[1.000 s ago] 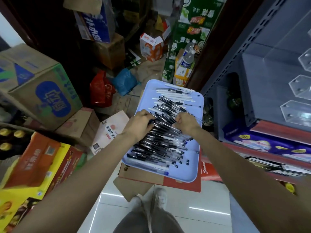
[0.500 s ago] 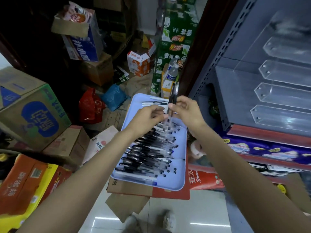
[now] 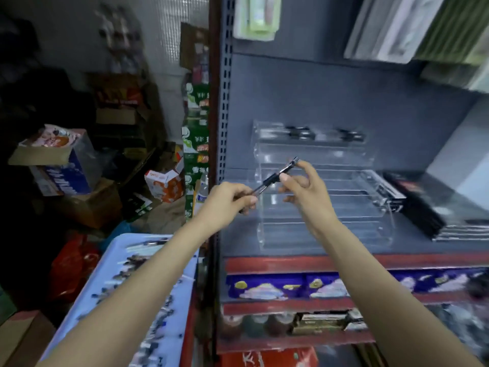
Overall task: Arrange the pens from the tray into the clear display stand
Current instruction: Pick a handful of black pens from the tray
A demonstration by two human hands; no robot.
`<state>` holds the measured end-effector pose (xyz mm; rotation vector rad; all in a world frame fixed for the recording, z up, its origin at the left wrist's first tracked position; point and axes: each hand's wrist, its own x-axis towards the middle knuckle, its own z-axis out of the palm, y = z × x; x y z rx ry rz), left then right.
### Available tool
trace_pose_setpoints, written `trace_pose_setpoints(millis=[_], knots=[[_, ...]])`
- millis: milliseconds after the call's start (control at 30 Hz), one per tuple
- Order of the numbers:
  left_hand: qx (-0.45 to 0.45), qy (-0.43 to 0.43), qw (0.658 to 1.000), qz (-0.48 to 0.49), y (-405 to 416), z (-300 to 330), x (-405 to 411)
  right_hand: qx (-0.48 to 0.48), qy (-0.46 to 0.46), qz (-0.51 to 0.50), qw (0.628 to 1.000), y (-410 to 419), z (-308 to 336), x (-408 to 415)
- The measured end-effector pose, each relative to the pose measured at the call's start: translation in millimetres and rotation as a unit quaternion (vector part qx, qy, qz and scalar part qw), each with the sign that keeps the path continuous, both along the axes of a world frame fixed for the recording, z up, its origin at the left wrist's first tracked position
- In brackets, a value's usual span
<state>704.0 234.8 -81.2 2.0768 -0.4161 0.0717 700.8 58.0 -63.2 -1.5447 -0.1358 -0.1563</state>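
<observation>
Open air in front of the clear display stand (image 3: pixel 322 207); its front tiers bare, top tier already holds dark pens (image 3: pixel 301 132) at the back. Both hands sit in that gap, a pen (image 3: pixel 277 176) slanting between left hand (image 3: pixel 227 200) and right hand (image 3: pixel 304 189). Black boxes (image 3: pixel 412 202) crowd the stand's right side. Perforated upright (image 3: pixel 223 128) bounds the left. Upper shelf (image 3: pixel 344 59) caps the bay overhead. Below left, tray (image 3: pixel 116 258) heaped with pens; cartons (image 3: pixel 60 168) beyond it.
</observation>
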Motion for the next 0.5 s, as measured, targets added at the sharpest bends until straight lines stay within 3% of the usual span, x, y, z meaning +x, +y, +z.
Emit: trace_pose_setpoints(millis=[233,400,500], knots=[[0.049,-0.042,0.997,0.043,-110,36,38,0.062,-0.026,0.039,0.997,-133,34,41],[0.099,-0.153,0.966,0.183,-135,60,54,0.052,-0.038,0.034,0.997,-170,44,78],[0.115,-0.168,0.948,0.243,-135,64,62,0.058,-0.047,-0.017,0.997,-177,44,102]])
